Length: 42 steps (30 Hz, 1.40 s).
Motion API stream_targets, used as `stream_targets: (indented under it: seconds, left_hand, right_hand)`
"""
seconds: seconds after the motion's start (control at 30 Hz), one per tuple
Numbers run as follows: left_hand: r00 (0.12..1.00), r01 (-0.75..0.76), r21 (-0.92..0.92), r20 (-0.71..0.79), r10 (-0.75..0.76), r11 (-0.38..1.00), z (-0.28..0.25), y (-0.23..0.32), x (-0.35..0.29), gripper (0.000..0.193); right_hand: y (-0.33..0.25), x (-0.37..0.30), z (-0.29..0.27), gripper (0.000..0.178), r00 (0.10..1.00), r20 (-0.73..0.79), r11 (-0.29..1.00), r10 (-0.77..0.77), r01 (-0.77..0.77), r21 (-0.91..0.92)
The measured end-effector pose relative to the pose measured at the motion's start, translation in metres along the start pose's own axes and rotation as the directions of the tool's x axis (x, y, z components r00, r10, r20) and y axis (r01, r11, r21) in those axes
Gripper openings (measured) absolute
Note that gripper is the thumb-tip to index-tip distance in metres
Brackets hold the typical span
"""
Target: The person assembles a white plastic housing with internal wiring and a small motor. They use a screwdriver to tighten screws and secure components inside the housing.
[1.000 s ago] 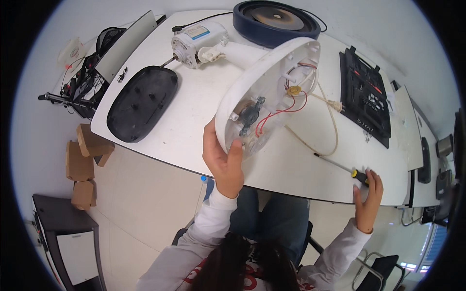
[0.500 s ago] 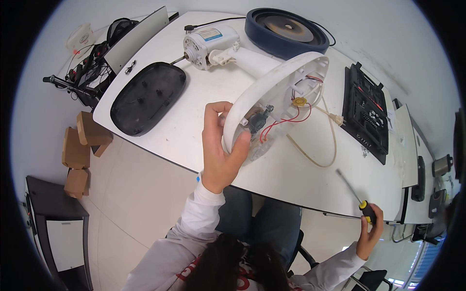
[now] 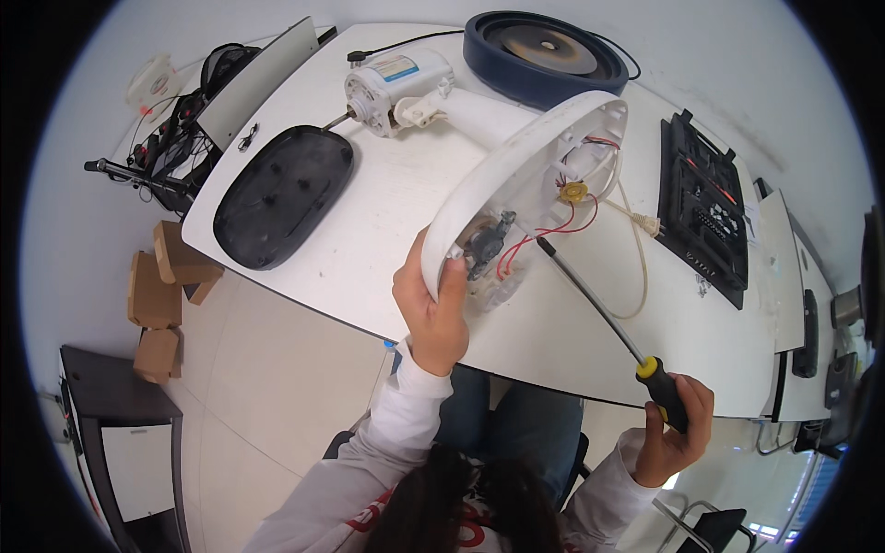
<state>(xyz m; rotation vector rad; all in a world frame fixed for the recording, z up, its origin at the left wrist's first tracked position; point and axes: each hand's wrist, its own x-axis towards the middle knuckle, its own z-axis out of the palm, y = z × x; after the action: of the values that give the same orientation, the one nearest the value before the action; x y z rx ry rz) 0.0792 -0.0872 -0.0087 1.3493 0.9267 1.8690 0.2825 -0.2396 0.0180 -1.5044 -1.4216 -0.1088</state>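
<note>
A white plastic fan base housing (image 3: 502,166) stands tilted over the table, its hollow side turned to the right. Inside it show red wires (image 3: 553,229), a yellow round part (image 3: 573,192) and a dark grey mechanism (image 3: 489,244). My left hand (image 3: 433,309) is closed on its lower rim, thumb inside and fingers outside. A white neck joins the housing to a white motor (image 3: 419,83). In my right hand (image 3: 680,438) is a screwdriver (image 3: 599,306) with a black and yellow handle. Its tip points up-left, close to the red wires; I cannot tell if it touches.
A black oval cover (image 3: 286,221) lies at the left on the white table. Behind the housing sits a round dark blue base (image 3: 489,69). An open black tool case (image 3: 678,184) lies at the right, near a pale cord (image 3: 636,276). Cardboard boxes (image 3: 152,290) stand on the floor.
My right hand has moved left, bringing the screwdriver tip from over the bare table up to the housing's opening. The left hand keeps its grip on the rim.
</note>
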Motion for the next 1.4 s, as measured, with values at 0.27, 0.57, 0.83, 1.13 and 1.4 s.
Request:
stream_targets:
  seconds: [0.27,0.57,0.83,1.13,1.4]
  left_hand:
    - [0.999,-0.045,-0.030,-0.008,0.045,0.999,0.006,-0.005,0.002,0.033]
    - [0.998,-0.033,-0.037,0.054,0.035,0.999,0.003,-0.005,0.003,0.037]
    - [0.995,-0.043,-0.077,0.084,0.049,0.996,0.002,-0.003,0.004,0.037]
    - [0.993,-0.091,-0.088,0.067,0.097,0.992,0.002,-0.011,0.005,0.034]
    - [0.992,-0.098,-0.149,0.068,0.109,0.984,0.004,-0.011,0.006,0.032]
  right_hand:
    - [-0.002,0.013,0.009,0.053,0.999,0.029,0.998,-0.042,0.044,-0.050]
    - [-0.008,0.020,0.009,0.049,0.993,0.069,0.996,0.093,-0.093,-0.010]
    - [-0.019,0.029,-0.004,0.044,0.951,0.209,0.971,0.227,-0.237,0.025]
    - [-0.075,0.057,-0.040,0.039,0.942,0.277,0.886,-0.191,0.287,-0.365]
    - [-0.082,0.059,-0.042,0.046,0.920,0.328,0.910,-0.216,0.311,-0.274]
